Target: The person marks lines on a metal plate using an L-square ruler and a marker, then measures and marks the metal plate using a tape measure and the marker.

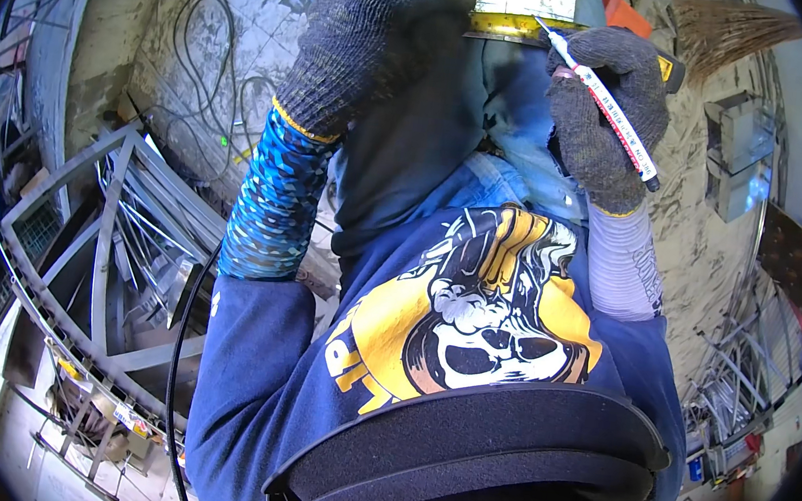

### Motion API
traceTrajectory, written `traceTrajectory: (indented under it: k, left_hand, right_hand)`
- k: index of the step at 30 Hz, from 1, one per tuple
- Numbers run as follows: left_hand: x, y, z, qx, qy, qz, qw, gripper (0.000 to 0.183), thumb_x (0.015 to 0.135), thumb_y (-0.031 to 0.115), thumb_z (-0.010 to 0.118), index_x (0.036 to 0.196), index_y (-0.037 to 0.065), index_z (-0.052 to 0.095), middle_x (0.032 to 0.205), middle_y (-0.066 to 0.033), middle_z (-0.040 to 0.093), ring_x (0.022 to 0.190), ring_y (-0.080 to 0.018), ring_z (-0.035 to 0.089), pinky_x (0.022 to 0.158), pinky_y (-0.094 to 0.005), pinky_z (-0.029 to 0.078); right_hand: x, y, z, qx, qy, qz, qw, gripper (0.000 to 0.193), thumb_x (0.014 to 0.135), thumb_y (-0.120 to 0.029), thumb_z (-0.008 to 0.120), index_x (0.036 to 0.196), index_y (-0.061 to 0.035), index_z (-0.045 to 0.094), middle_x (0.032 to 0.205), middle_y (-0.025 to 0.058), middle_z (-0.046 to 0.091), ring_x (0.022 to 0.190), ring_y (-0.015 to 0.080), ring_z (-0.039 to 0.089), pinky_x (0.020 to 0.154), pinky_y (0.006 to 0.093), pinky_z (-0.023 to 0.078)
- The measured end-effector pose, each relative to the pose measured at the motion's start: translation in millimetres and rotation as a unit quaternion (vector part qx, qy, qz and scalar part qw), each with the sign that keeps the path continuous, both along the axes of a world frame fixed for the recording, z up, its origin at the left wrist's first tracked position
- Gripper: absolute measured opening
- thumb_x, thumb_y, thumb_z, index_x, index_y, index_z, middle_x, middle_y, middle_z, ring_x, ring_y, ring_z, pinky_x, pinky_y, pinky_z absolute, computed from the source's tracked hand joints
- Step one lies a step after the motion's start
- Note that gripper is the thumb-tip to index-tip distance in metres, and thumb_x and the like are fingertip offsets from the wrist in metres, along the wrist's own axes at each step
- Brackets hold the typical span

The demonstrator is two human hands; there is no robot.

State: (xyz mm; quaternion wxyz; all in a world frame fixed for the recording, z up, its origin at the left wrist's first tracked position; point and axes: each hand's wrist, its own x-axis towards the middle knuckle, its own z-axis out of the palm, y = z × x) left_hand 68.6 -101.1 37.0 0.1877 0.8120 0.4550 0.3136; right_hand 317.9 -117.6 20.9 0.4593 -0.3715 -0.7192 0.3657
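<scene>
The gloved right hand grips a white marker pen, tip against a yellow tape measure; the left hand (also gloved) presses down beside it.

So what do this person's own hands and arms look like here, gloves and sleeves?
Both hands wear dark grey knitted work gloves with a thin yellow trim at the cuff: left hand, right hand. The left forearm has a blue patterned arm sleeve with a scale-like print. The right forearm has a pale grey arm sleeve bearing faint dark markings. Above both, navy shirt sleeves begin.
</scene>
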Motion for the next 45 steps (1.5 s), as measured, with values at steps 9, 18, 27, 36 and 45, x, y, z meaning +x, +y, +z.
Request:
traceTrajectory:
  k: [9,18,27,36,45]
  left_hand:
    - [-1.2,0.1,3.5,-0.001,0.005,-0.007,1.000,0.015,0.083,0.007,0.076,0.098,0.008,0.077,0.096,-0.0098,0.073,0.089,-0.0297,0.067,0.080,-0.0391,0.052]
    - [-1.6,-1.1,1.6,0.001,0.010,-0.002,1.000,0.016,0.083,0.009,0.077,0.099,0.008,0.077,0.096,-0.0102,0.071,0.089,-0.0309,0.065,0.079,-0.0405,0.051]
    - [-1.2,-2.9,6.7,0.013,0.047,0.013,0.999,0.018,0.081,0.010,0.077,0.099,0.010,0.077,0.096,-0.0091,0.071,0.089,-0.0316,0.064,0.080,-0.0414,0.051]
    - [0.2,-4.8,14.0,-0.020,0.014,0.043,0.999,0.018,0.073,0.010,0.071,0.091,0.013,0.073,0.088,-0.0087,0.068,0.085,-0.0333,0.061,0.076,-0.0422,0.048]
    - [1.4,-3.2,14.4,-0.011,0.036,0.043,0.998,0.019,0.072,0.010,0.072,0.091,0.013,0.073,0.087,-0.0080,0.069,0.085,-0.0326,0.062,0.075,-0.0417,0.049]
  right_hand:
    - [1.6,-0.5,-2.4,-0.009,-0.002,0.006,1.000,0.024,0.090,0.004,0.069,0.112,-0.0004,0.060,0.103,0.0106,0.064,0.091,0.0167,0.067,0.083,0.0292,0.055]
    - [-2.6,-1.2,2.3,-0.018,-0.013,-0.004,1.000,0.025,0.088,0.002,0.072,0.110,-0.0014,0.060,0.107,0.0113,0.066,0.093,0.0183,0.068,0.085,0.0301,0.055]
    - [-12.8,9.5,5.5,0.029,0.016,0.021,0.999,0.027,0.075,-0.006,0.085,0.094,-0.0063,0.066,0.089,0.0079,0.068,0.079,0.0211,0.069,0.071,0.0330,0.057]
    - [-10.5,10.7,8.9,0.085,-0.157,0.062,0.982,0.020,0.080,-0.007,0.082,0.094,-0.0061,0.068,0.090,0.0095,0.071,0.083,0.0239,0.070,0.078,0.0360,0.058]
    - [-13.1,1.5,-6.5,0.224,-0.235,-0.028,0.945,0.029,0.073,-0.012,0.088,0.095,-0.0065,0.070,0.094,0.0106,0.072,0.086,0.0287,0.072,0.080,0.0396,0.059]
